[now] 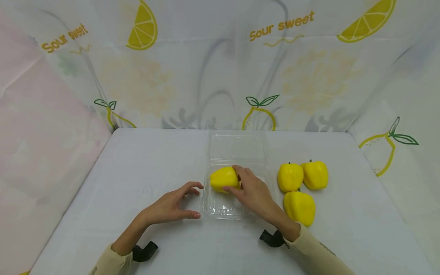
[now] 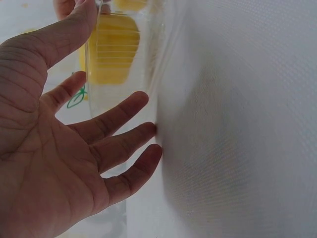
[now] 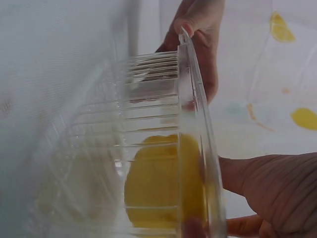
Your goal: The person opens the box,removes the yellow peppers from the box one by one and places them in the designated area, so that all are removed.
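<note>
A yellow bell pepper (image 1: 221,179) lies on its side in the left part of a clear plastic clamshell box (image 1: 220,211), whose lid (image 1: 237,147) is folded back. My right hand (image 1: 254,191) holds this pepper, thumb on the near side and fingers on the far side. Beside the box's left wall, my left hand (image 1: 168,206) has its fingers spread and its thumb at the rim. Through the clear wall, the pepper (image 2: 114,49) also shows in the left wrist view. In the right wrist view the box wall covers part of the right fingers.
Right of the box stand three more yellow bell peppers: one at the left (image 1: 290,177), one at the back right (image 1: 315,174) and one nearer (image 1: 300,207). A white cloth covers the table (image 1: 165,152). Lemon-printed curtains (image 1: 192,76) hang behind and at the sides.
</note>
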